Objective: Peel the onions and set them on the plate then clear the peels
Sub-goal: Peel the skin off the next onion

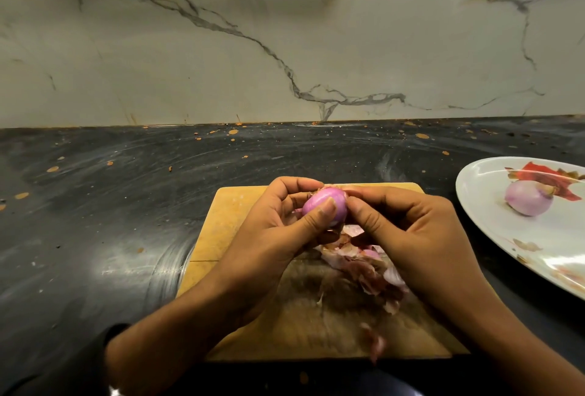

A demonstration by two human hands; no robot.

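A glossy black stone counter (95, 221), streaked with pale swirls and dotted with small orange splashes, runs up to a white marble backsplash (221, 63) crossed by grey veins; orange flecks also mark the seam where the two meet. A rectangular light wooden cutting board (221, 221) lies on the counter in front of the person. Above it, the left hand (278, 231) grips a small round pink-purple onion (324, 205), thumb laid across its front and fingers curled behind. The right hand (408, 231) touches the onion's right side, its fingertips pinching at the skin there. A heap of papery pink and tan onion peels (357, 265) lies on the board beneath the hands. To the right, near the board, a white oval plate with a red floral print (481, 199) sits on the counter and carries one peeled pale-pink onion (527, 197).
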